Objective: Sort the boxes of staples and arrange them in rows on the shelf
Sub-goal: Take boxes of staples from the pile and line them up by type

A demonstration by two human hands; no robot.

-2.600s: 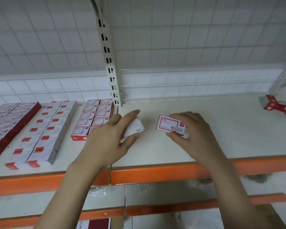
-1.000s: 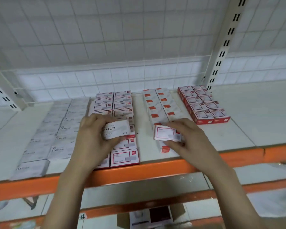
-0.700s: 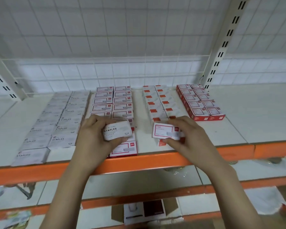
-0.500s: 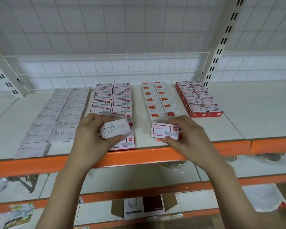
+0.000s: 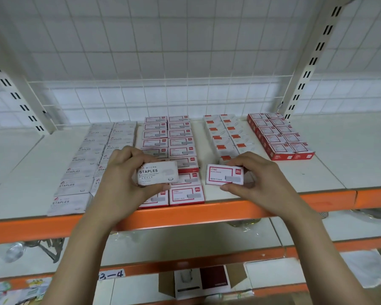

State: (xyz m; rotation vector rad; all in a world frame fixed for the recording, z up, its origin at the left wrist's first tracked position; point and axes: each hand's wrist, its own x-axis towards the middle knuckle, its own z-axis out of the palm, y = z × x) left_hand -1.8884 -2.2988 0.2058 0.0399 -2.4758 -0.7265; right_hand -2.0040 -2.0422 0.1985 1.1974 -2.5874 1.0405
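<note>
Above the shelf (image 5: pixel 240 213) edge, the left hand (image 5: pixel 121 183) pinches a white box (image 5: pixel 157 172); the right hand (image 5: pixel 255 181) pinches a red-bordered box (image 5: pixel 223 175).

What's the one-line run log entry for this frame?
left hand: holds grey STAPLES box | right hand: holds red-framed box | shelf: four sorted blocks | phase: placing, not yet set down

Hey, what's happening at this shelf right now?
A person is sorting boxes of staples onto the shelf. The left hand holds a white box marked STAPLES, and the right hand holds a white box with a red border, both just above the shelf's front edge. Behind them, boxes already lie in rows by kind: white rows on the left, red-bordered rows in the middle, then red-tabbed rows and red boxes on the right.
</note>
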